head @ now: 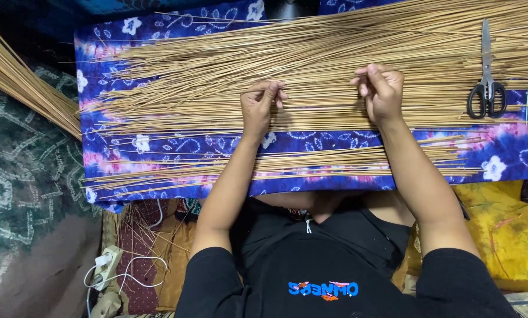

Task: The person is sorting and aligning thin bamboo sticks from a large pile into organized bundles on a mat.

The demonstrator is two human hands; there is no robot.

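Note:
A big pile of thin tan sticks point(217, 76) lies across a blue and pink flowered cloth point(175, 144) over my lap. My left hand point(259, 107) rests on the pile near its middle, fingertips pinched on one thin stick. My right hand point(380, 89) is a little to the right, fingers curled and pinching the same kind of stick. A smaller row of sticks point(311, 162) lies nearer to me, under my forearms.
Black-handled scissors point(487, 88) lie on the sticks at the right. Another bundle of sticks point(22, 88) slants in at the upper left. A white power strip with cables point(106, 265) sits on the floor at the lower left. Yellow cloth point(505, 229) lies at the right.

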